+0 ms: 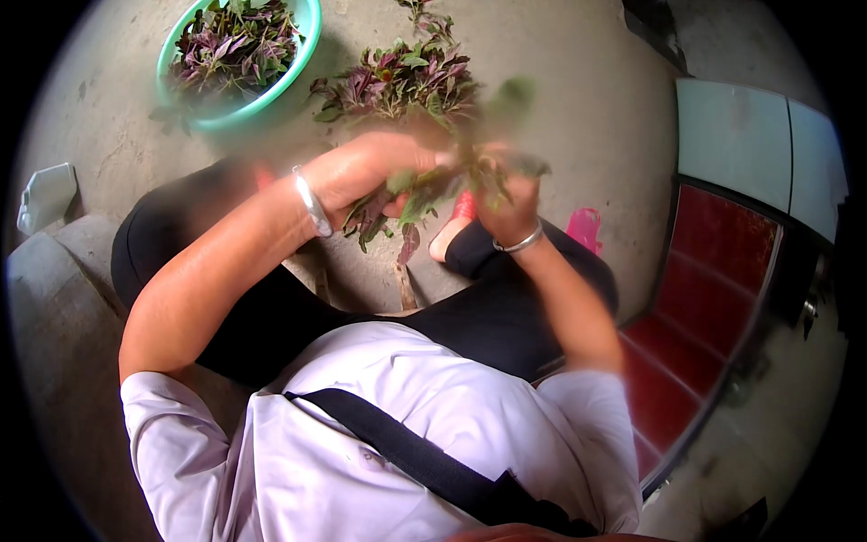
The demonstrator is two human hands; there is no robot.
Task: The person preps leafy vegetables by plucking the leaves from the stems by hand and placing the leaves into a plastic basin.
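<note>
My left hand [375,172], with a silver bangle at the wrist, is closed round leafy green and purple stems [433,194] that hang below it. My right hand [510,194], also with a bangle, pinches the upper part of the same stems; its fingertips are blurred and partly behind leaves. Both hands are close together above the floor, between my knees. Just beyond them a pile of purple-green leaves [406,81] lies on the floor. A turquoise basin [312,32] at the upper left holds more such leaves.
A pale plastic container [47,197] stands at the far left. A bright pink object [585,228] lies beyond my right knee. On the right are pale panels [733,131] and red tiles [718,244] with a dark edge. The floor [578,90] is bare concrete.
</note>
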